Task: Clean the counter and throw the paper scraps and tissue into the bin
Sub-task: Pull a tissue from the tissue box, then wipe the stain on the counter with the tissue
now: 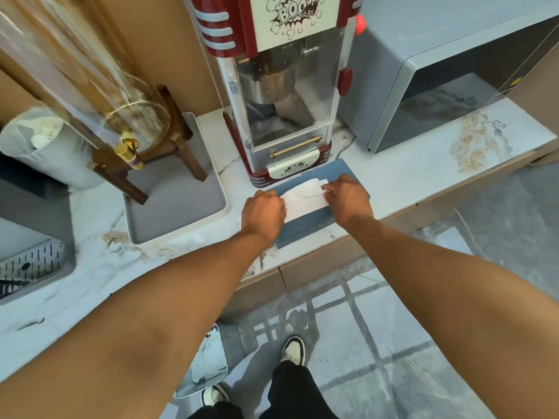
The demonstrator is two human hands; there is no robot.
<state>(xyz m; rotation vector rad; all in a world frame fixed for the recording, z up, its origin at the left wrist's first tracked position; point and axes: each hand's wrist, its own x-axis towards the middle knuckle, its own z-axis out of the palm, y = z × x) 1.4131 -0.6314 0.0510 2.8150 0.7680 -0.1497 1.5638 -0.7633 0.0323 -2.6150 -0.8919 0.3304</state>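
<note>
A white tissue (304, 196) lies stretched over a blue-grey tissue box (305, 223) near the front edge of the marble counter (408, 179). My left hand (263, 211) grips the tissue's left end with closed fingers. Its right end is pinched by my right hand (348, 196). A bin with a clear liner (205, 367) stands on the floor below, partly hidden by my left forearm; scraps show inside it. A second white-lined bin (45, 146) holding crumpled tissue sits on the counter at far left.
A red popcorn machine (281, 86) stands right behind the box. A grey microwave (438, 86) is to the right. A glass drink dispenser on a wooden stand (145, 146) rests on a grey tray (178, 204). A metal drip grate (30, 261) is at the left edge.
</note>
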